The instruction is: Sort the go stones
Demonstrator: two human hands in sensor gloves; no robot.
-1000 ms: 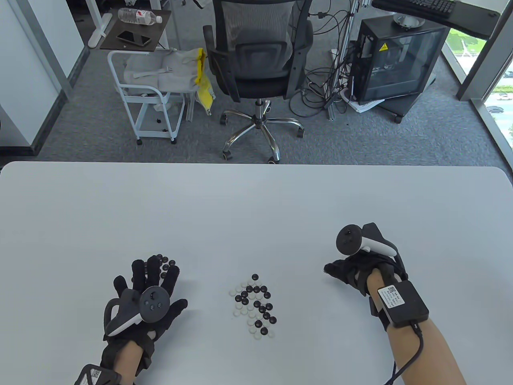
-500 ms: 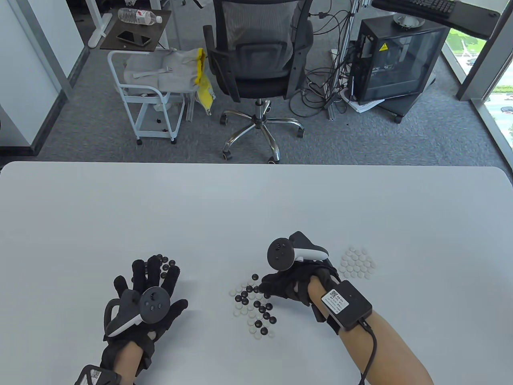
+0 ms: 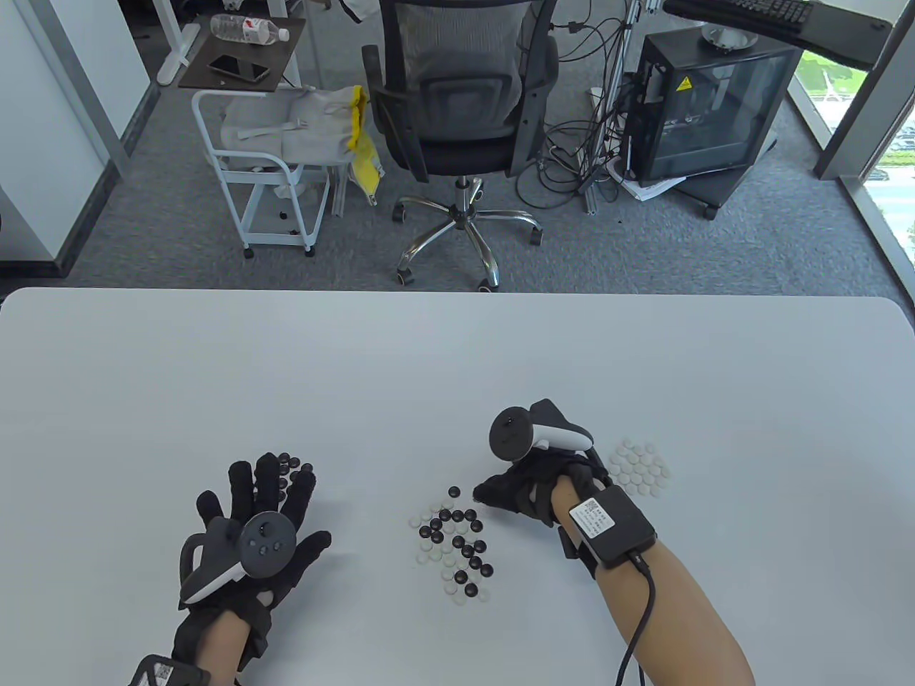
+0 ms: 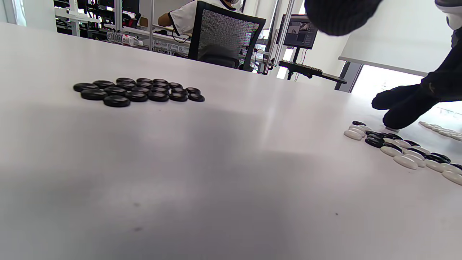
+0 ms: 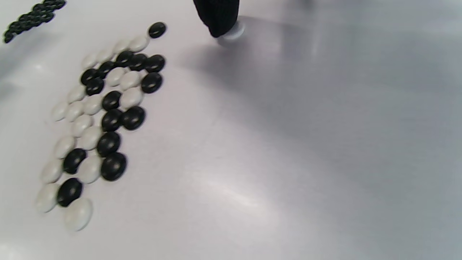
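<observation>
Looking down at the table (image 3: 457,357), we see no containers: a mixed heap of black and white stones (image 3: 452,544) lies loose at the middle. Our left hand (image 3: 250,529) rests flat, fingers spread, over the black pile (image 4: 137,90). Our right hand (image 3: 529,489) has curled fingers; one fingertip (image 5: 217,16) presses what seems a white stone (image 5: 232,34), near the white pile (image 3: 640,468).

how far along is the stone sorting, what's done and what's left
Roughly halfway, by the look of it. Done: a cluster of black stones lies by the left hand, and a white pile sits at the right. In hand: a fingertip of the right hand presses one white stone, apart from the mix. Left: the mixed pile in the middle, black and white together.
</observation>
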